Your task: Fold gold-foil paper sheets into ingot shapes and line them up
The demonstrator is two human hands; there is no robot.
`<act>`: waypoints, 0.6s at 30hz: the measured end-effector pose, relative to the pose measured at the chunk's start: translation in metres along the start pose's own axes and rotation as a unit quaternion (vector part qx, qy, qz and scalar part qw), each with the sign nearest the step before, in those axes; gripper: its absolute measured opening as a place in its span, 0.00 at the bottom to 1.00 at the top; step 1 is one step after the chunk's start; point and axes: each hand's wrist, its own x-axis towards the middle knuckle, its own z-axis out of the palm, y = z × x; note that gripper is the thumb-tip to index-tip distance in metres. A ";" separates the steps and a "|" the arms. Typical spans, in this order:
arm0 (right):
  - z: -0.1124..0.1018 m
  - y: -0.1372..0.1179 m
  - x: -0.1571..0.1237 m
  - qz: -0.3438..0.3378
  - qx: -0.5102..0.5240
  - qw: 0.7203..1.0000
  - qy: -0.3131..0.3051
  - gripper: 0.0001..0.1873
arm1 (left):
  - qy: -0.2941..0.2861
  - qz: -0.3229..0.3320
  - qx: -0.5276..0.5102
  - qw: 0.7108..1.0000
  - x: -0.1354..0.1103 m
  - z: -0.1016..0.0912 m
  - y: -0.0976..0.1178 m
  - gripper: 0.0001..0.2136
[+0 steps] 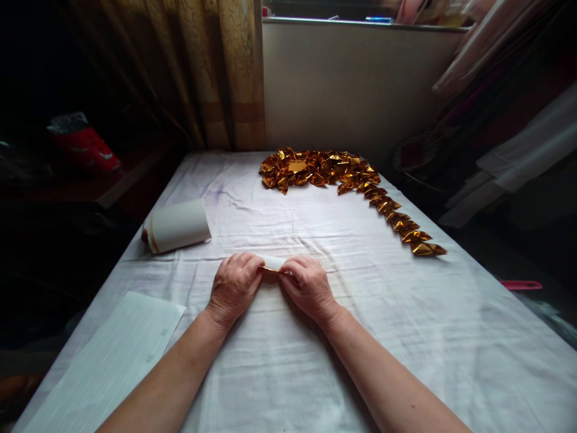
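"Holding what, where?"
"Pinching a white paper (273, 263) by its ends, with left hand (235, 284) and right hand (310, 285), over the cloth (279, 373)."
"Seeing anything beyond?"
"Seeing a roll (180, 225) leftward, then a gold chain (320, 168) toward the far edge."

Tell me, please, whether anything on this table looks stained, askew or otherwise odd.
Yes: the white tablecloth has a faint purplish smudge just beyond the white paper roll; it looks like a stain against the pale, creased fabric.
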 end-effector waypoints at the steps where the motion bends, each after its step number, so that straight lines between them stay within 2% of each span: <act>1: -0.001 -0.001 0.000 -0.003 -0.012 1.000 -0.007 0.05 | 0.000 0.007 0.001 1.000 0.000 0.001 0.000 0.06; 8: -0.001 -0.003 -0.001 -0.031 -0.078 0.996 -0.025 0.10 | 0.016 0.037 -0.087 0.995 -0.002 0.004 -0.004 0.10; 11: 0.001 -0.003 -0.002 -0.038 -0.066 0.997 -0.023 0.12 | 0.000 0.051 -0.110 0.993 -0.002 0.003 -0.004 0.11; 18: 0.003 0.000 -0.001 -0.046 -0.012 0.999 -0.027 0.11 | 0.017 0.069 -0.085 0.994 -0.001 0.006 -0.005 0.14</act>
